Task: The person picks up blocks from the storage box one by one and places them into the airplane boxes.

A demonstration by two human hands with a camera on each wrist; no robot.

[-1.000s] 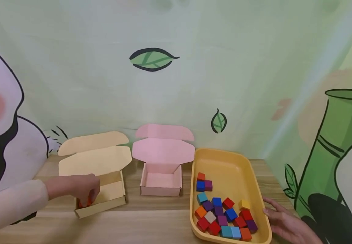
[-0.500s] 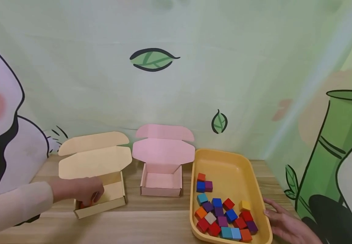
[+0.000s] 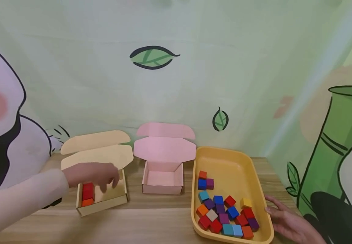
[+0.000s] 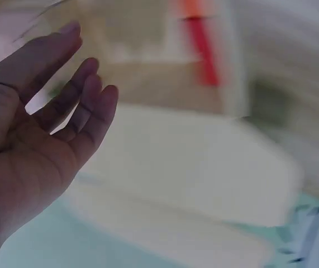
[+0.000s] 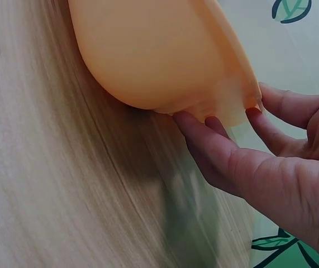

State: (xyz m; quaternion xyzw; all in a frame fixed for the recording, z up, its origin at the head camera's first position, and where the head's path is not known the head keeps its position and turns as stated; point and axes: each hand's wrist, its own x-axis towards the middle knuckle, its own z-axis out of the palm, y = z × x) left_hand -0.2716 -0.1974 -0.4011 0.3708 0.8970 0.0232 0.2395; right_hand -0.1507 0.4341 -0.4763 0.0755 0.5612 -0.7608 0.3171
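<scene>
Head view: left hand [image 3: 98, 174], fingers apart, could snag beige box [image 3: 104, 205] beneath if lowered; right hand [image 3: 290, 222], fingers extended, touches tray [image 3: 231, 166].

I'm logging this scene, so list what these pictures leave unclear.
Head: part of the tan box, hidden by the left hand.
Left wrist: exact edges of its orange block, blurred.
Right wrist: the rest of the yellow tray, cut off by the top edge.

Pale green backdrop [image 3: 255, 51], printed leaf [image 3: 153, 58], printed bamboo stalk [image 3: 348, 125] at right, wood-grain table [image 3: 151, 225]
</scene>
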